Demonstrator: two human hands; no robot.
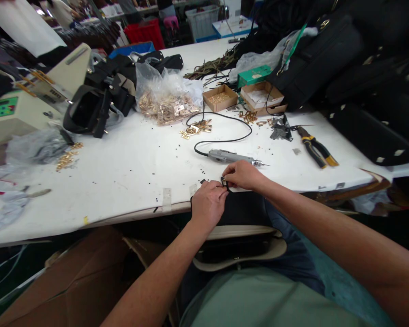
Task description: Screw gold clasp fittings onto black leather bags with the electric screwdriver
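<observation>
At the table's front edge my left hand (209, 203) is closed, its fingers pressed on a narrow black strap (226, 185). My right hand (242, 174) pinches a small metal fitting (224, 181) against that strap, so the two hands nearly touch. A black bag with a cream rim (282, 245) lies in my lap below them, its mouth facing me. Just beyond my right hand rests a grey electric screwdriver (226, 156), its bit pointing right. My fingers hide much of the fitting and the strap.
Pliers (316, 147) with black and yellow handles lie at the right. A clear bag of gold fittings (170, 102), loose gold fittings (195, 131) and a cardboard box of small parts (221, 97) stand farther back. Left is a machine (23, 111); black bags (371, 113) pile up right.
</observation>
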